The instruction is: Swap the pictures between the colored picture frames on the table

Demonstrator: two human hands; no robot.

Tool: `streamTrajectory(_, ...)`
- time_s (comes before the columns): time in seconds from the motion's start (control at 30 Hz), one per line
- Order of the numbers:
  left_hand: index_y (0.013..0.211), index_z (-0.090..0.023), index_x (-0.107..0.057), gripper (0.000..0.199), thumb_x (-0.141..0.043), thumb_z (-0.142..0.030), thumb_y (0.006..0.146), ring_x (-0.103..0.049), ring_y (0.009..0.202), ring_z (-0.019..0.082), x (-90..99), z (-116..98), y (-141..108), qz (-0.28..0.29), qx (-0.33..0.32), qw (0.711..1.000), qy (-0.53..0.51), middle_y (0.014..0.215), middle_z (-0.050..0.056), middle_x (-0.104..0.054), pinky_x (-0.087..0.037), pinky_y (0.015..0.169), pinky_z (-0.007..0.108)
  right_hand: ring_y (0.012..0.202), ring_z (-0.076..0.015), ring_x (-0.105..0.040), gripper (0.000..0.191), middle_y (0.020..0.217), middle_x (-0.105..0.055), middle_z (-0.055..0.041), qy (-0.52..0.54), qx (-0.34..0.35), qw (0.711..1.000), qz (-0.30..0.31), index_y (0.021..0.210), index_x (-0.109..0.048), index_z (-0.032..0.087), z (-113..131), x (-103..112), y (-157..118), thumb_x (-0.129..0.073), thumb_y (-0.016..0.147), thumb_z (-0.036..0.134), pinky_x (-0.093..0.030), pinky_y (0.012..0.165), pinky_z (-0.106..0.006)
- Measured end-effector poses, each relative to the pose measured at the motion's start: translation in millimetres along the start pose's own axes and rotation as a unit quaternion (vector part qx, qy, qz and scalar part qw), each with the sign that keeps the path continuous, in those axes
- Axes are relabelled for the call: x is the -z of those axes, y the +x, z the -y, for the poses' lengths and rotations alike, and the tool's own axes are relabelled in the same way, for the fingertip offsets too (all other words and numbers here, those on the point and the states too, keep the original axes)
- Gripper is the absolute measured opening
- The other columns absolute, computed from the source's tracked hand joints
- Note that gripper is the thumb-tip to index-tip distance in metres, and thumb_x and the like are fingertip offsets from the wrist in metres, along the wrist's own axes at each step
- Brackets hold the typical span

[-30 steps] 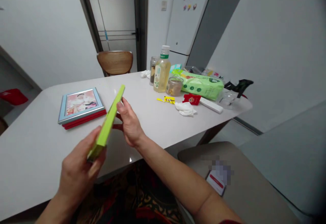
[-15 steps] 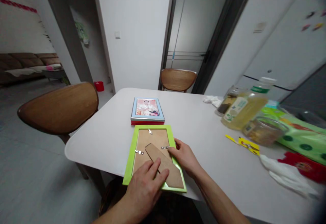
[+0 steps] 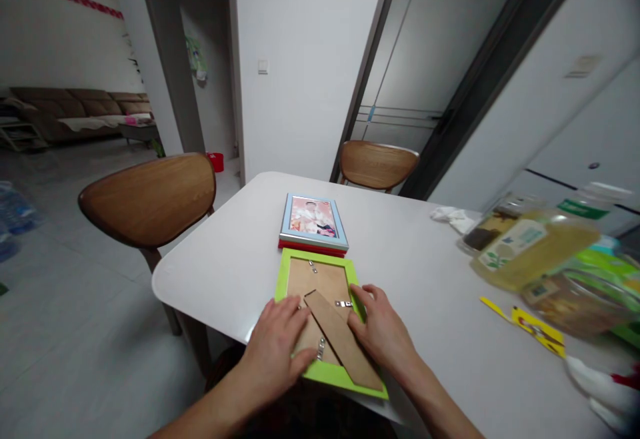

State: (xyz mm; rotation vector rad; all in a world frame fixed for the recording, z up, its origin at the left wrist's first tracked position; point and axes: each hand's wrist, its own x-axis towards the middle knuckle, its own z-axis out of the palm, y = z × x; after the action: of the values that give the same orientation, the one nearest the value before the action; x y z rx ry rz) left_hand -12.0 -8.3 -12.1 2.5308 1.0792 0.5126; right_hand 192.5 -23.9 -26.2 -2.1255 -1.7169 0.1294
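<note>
A lime green picture frame [image 3: 345, 380] lies back side up at the near table edge. Its brown backing board [image 3: 325, 278] carries metal clips and a slanted stand flap [image 3: 345, 342]. My left hand [image 3: 277, 342] rests over the frame's left side with fingers apart, the thumb near the lower clip. On the right edge, my right hand [image 3: 383, 326] has its thumb and fingers around the green border. Just beyond lies a light blue frame [image 3: 314, 219] with a photo, on top of a red one [image 3: 313, 248].
Wooden chairs stand left [image 3: 150, 199] and behind [image 3: 379, 164] the white table [image 3: 215, 259]. On the right are an oil bottle [image 3: 543, 246], a jar [image 3: 493, 226], a food tub [image 3: 575, 302], a yellow card [image 3: 537, 330] and white tissues [image 3: 453, 217].
My view has turned left. My left hand has moved off the stand flap to the frame's left side, uncovering the lower clip. The fingers of my right hand show more over the right border.
</note>
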Motion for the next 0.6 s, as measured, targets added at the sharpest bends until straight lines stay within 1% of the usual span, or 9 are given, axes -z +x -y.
streamTrajectory(0.07,0.120,-0.012,-0.039,0.055,-0.055,-0.027,0.069,-0.030,0.120,0.027,1.0,16,4,-0.022,0.067,0.997,-0.014,0.130,0.016,-0.035,-0.024,0.099,0.047,0.107,-0.0233,-0.043,0.040,0.123,-0.037,-0.0145,-0.016,0.027,1.000,0.004,0.108,-0.053,0.013,0,1,2,-0.042,0.070,0.021,-0.036,0.088,-0.032)
streamTrajectory(0.13,0.123,-0.010,-0.034,0.059,-0.053,-0.024,0.069,-0.028,0.122,0.026,-0.2,28,7,-0.022,0.095,0.994,-0.041,0.132,0.017,-0.029,-0.025,0.099,0.044,0.108,-0.0241,-0.043,0.035,0.121,-0.040,-0.0150,-0.028,0.040,0.998,0.027,0.101,-0.059,0.013,1,1,7,-0.042,0.071,0.020,-0.035,0.089,-0.032)
streamTrajectory(0.23,0.124,-0.009,-0.034,0.057,-0.050,-0.022,0.070,-0.028,0.122,0.024,-3.2,35,10,-0.025,0.096,0.993,-0.067,0.133,0.016,-0.028,-0.026,0.100,0.041,0.099,-0.0216,-0.050,0.032,0.114,-0.047,-0.0137,-0.035,0.038,0.998,0.047,0.093,-0.063,0.014,2,0,13,-0.039,0.073,0.021,-0.037,0.087,-0.030)
streamTrajectory(0.37,0.122,-0.006,-0.036,0.056,-0.050,-0.022,0.070,-0.029,0.121,0.023,-5.7,35,9,-0.031,0.086,0.993,-0.068,0.133,0.017,-0.028,-0.026,0.100,0.039,0.088,-0.0175,-0.054,0.031,0.107,-0.051,-0.0098,-0.050,0.035,0.998,0.024,0.088,-0.065,0.018,2,-2,14,-0.036,0.077,0.022,-0.040,0.080,-0.027)
streamTrajectory(0.5,0.123,-0.005,-0.035,0.058,-0.049,-0.021,0.070,-0.029,0.121,0.023,-9.0,37,9,-0.038,0.091,0.993,-0.061,0.133,0.017,-0.029,-0.025,0.101,0.038,0.082,-0.0168,-0.053,0.030,0.102,-0.054,-0.0077,-0.082,0.028,0.996,0.012,0.094,-0.062,0.021,5,1,14,-0.038,0.077,0.024,-0.040,0.070,-0.027)
streamTrajectory(0.6,0.123,-0.003,-0.035,0.057,-0.048,-0.020,0.070,-0.030,0.121,0.023,-12.0,38,10,-0.044,0.096,0.993,-0.053,0.132,0.017,-0.031,-0.026,0.101,0.037,0.087,-0.0205,-0.049,0.030,0.097,-0.058,-0.0077,-0.102,0.049,0.993,-0.018,0.100,-0.059,0.021,19,2,13,-0.042,0.076,0.024,-0.037,0.071,-0.031)
